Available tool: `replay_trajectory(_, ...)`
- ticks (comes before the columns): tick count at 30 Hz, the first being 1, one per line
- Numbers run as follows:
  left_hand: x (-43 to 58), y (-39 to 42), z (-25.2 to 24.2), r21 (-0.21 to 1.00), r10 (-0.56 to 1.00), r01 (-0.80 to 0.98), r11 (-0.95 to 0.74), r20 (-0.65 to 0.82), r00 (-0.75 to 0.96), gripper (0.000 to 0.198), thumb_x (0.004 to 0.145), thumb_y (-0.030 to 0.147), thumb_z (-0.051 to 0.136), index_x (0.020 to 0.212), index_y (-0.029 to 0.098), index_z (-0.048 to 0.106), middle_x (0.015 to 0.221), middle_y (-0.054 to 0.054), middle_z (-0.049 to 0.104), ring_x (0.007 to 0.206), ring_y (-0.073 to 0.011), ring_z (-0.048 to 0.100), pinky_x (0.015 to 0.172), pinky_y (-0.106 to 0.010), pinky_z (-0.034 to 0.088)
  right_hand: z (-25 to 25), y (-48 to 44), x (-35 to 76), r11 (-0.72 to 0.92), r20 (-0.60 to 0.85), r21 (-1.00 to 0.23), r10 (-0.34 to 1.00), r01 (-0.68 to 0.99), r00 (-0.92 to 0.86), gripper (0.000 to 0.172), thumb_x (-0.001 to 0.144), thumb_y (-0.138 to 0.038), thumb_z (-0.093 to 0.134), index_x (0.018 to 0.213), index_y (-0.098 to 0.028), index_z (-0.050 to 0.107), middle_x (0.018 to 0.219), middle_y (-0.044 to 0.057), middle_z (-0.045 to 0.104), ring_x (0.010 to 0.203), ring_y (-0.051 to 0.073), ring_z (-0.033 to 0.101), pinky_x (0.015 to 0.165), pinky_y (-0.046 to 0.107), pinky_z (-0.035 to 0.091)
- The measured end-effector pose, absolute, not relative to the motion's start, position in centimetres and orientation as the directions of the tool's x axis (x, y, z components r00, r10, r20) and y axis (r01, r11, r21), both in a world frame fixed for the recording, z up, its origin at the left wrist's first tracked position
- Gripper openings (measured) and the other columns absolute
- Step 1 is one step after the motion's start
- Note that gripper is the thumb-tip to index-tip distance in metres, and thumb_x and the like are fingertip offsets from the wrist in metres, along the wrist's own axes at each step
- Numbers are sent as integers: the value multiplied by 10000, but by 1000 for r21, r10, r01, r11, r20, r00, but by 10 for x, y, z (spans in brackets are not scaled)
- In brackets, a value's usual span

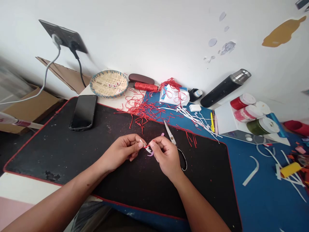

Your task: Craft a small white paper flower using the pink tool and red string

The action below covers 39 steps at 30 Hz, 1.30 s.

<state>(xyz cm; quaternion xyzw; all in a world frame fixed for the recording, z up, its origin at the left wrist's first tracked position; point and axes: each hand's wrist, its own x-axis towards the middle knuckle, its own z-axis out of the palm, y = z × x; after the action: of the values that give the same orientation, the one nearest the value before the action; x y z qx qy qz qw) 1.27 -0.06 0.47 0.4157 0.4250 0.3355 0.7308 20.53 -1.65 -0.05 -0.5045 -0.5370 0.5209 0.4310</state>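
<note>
Above the black mat (202, 167), my left hand (122, 150) is closed in a pinch on a small white piece (148, 149), partly hidden by the fingers. A short length of red thread (146, 146) runs across that piece. My right hand (166, 156) is closed too, with thumb and index finger pinching the thread's other end. Just beneath the fingers a small purple curved piece (151, 154) shows; I cannot tell whether it is joined to the white one. The scissors (172, 138) lie beside and partly behind my right hand, blades pointing away.
Cut red threads (147, 111) are heaped behind the hands, near a red thread spool (146, 86) and a woven basket (108, 84). A phone (83, 112) lies left. White cords (193, 117), a black flask (224, 88) and paint jars (262, 125) stand or lie to the right.
</note>
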Motion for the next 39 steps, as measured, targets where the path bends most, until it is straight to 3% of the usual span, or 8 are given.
replay_trajectory(8, 10, 1, 6, 892, 815, -78, 444, -366, 449, 462, 843, 554, 799, 1028, 133, 755, 539, 69, 525, 475, -85, 397, 459, -213, 299, -6, -18, 209, -69, -76, -995, 992, 71, -100, 300, 982, -445, 651, 813, -199, 621, 508, -82, 429, 428, 89, 341, 425, 228, 266)
replay_trajectory(16, 10, -1, 2, 909, 824, 15, 417, -385, 416, 490, 876, 584, 738, 1072, 134, 738, 524, 62, 548, 477, -98, 443, 476, -219, 318, -6, -13, 210, -123, -117, -990, 989, -73, -88, 308, 975, -458, 670, 811, -218, 567, 481, -107, 408, 394, 79, 304, 417, 234, 222)
replay_trajectory(22, 9, -1, 5, 923, 814, 56, 381, -363, 453, 449, 913, 558, 705, 1102, 153, 750, 602, 43, 583, 543, -115, 497, 500, -218, 371, -6, -15, 208, -106, -105, -994, 987, -4, -120, 296, 974, -438, 669, 803, -209, 593, 495, -96, 416, 411, 83, 321, 423, 234, 239)
replay_trajectory(30, 11, -1, 10, 939, 837, 95, 331, -339, 430, 353, 883, 512, 749, 932, 162, 751, 677, 24, 604, 581, -120, 520, 509, -224, 411, -4, -18, 205, -126, -126, -992, 977, 13, -171, 329, 966, -489, 677, 819, -199, 625, 508, -86, 430, 425, 84, 337, 420, 227, 256)
replay_trajectory(39, 10, 1, 8, 899, 837, -101, 425, -348, 423, 336, 875, 487, 787, 894, 163, 702, 743, -4, 672, 594, -125, 581, 528, -231, 458, -3, -10, 215, -116, -116, -990, 993, -81, 2, 323, 970, -509, 677, 903, -192, 676, 511, -92, 421, 411, 84, 369, 413, 222, 282)
